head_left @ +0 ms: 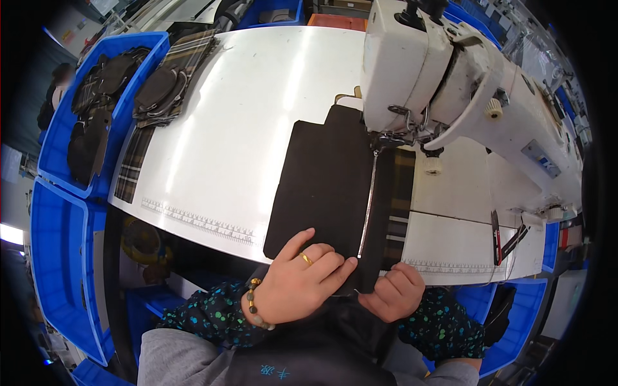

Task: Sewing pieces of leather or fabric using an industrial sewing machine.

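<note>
A dark brown fabric panel (315, 186) lies on the white table, its far end under the head of a white sewing machine (402, 71). A metal-toothed zipper (369, 212) runs along the panel from the needle area toward me. To its right a strip of plaid fabric (398, 225) shows beneath the dark cloth. My left hand (302, 280) rests on the panel's near part, fingers apart, with the index fingertip close to the zipper's near end. At the near right corner, my right hand (396, 293) has its fingers closed on the panel's edge.
Stacked plaid and dark pieces (167, 90) lie at the table's far left. Beside them stands a blue bin (48, 138) of cut pieces, with another blue bin (61, 270) nearer me. Red-and-black thread snips (496, 238) lie at the right, and a printed ruler (193, 220) follows the front edge.
</note>
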Demonstrator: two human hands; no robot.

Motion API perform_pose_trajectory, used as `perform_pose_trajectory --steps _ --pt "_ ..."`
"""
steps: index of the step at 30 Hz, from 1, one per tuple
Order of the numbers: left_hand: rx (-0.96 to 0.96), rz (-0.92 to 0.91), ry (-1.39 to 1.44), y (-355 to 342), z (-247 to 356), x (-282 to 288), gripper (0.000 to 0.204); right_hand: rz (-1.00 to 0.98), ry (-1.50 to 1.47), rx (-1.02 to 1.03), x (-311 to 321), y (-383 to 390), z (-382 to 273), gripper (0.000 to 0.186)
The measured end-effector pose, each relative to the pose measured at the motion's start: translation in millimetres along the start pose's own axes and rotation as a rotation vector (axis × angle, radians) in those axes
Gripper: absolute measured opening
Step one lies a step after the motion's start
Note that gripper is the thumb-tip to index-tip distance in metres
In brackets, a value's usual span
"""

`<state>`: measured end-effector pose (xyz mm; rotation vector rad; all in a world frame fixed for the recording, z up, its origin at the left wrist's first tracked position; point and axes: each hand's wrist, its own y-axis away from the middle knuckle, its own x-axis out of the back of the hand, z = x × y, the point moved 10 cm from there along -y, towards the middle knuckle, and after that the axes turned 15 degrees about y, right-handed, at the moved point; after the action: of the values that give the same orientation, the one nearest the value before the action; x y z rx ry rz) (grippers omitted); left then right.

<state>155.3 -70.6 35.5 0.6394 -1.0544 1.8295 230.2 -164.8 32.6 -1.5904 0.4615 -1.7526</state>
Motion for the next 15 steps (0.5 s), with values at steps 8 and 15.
perform_pose_trajectory --steps 8,15 --pt "-0.021 0.001 -0.012 -1.9 4.0 4.4 0.037 -0.012 0.003 -0.011 -0.5 -0.9 -0.2 0.014" --pt "-0.024 0.028 0.011 -4.5 4.6 4.9 0.033 -0.014 -0.015 0.005 0.3 -1.2 -0.2 0.015"
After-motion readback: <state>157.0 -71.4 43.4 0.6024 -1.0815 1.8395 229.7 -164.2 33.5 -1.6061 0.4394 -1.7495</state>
